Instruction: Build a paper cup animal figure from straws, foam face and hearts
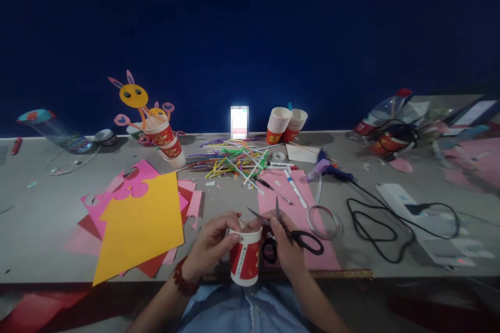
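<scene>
A red and white paper cup is upright at the table's front edge, close to my body. My left hand grips its rim from the left, thumb on the outside and fingers over the top. My right hand holds black-handled scissors on the cup's right side, their blades apart and pointing up and away. Some right fingers reach behind the cup's rim; what they touch there is hidden.
Yellow paper lies over pink and red sheets at left. Decorated cups stand behind it. Colourful sticks lie at centre, stacked cups behind. At right are a glue gun, its cord and a power strip.
</scene>
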Demonstrator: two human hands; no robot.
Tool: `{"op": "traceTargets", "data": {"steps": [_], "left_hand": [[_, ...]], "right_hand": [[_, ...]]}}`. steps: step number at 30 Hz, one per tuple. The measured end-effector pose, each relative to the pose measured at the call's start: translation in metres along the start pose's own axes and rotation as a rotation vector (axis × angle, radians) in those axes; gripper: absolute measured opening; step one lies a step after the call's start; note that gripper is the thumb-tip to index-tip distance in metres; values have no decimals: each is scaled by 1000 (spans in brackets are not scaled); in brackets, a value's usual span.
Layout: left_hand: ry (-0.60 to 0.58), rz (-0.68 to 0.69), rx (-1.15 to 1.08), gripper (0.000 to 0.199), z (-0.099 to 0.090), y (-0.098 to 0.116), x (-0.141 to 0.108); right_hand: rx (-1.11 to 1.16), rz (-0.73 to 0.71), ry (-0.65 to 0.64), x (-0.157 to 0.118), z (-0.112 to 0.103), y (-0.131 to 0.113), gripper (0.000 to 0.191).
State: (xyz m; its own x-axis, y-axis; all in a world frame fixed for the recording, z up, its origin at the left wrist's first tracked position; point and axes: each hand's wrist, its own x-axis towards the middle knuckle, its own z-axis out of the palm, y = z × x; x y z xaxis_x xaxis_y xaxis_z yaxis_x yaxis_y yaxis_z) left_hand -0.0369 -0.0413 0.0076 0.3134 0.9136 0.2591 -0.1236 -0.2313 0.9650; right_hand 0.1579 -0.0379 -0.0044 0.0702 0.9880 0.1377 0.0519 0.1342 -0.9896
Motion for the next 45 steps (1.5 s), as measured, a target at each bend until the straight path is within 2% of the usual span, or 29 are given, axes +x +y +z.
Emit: {"op": "traceTargets", "data": {"steps": [3, 7, 10, 13, 16, 17, 20, 21, 24, 29, 31, 33, 36, 39, 42, 45], "left_hand": [[-49, 6, 41, 18, -2, 4, 1], [-191, 55, 131, 20, -10, 8, 3], [-253, 89, 129, 20, -15, 9, 6], [-250, 96, 58, 20, -19, 7, 7], [-137, 77, 37, 18, -19, 3, 5], [-91, 68, 63, 25, -17, 1, 3], [19, 24, 204, 78, -10, -6, -6], [43, 1, 246, 89, -7, -8, -9], [91, -69, 224, 79, 0, -13, -15], [62, -206, -233, 69, 5, -17, -14], [16, -270, -405, 61, 8, -21, -14], [-2, -322, -489, 55, 11, -27, -14], [61, -299, -417, 50, 13, -31, -16], [132, -188, -229, 50, 11, -23, -16], [116, -48, -5, 57, 6, -12, -15], [80, 8, 103, 54, 2, -9, -14]], "right_hand": [[-66, -55, -41, -2, -1, -2, 30], [-190, -98, -112, -8, -7, -7, 32], [-159, -96, -159, -10, -12, -6, 32], [-123, -86, -199, -8, -14, -3, 31], [-184, -108, -132, -6, -14, -6, 29], [-210, -122, -105, -6, -13, -8, 29], [-245, -141, -38, -10, -8, -18, 32], [-231, -130, -23, -11, -6, -21, 32], [-134, -53, -47, -12, -5, -25, 33], [21, 39, -150, -4, -9, -16, 34], [82, 49, -154, -1, -10, -13, 32], [48, 17, -136, -1, -10, -13, 30], [-117, -26, -125, -3, -11, -20, 32], [-221, 5, -177, -3, -11, -29, 35], [-223, 50, -210, 0, -9, -36, 36], [-180, 108, -212, 4, -7, -38, 36]]}}
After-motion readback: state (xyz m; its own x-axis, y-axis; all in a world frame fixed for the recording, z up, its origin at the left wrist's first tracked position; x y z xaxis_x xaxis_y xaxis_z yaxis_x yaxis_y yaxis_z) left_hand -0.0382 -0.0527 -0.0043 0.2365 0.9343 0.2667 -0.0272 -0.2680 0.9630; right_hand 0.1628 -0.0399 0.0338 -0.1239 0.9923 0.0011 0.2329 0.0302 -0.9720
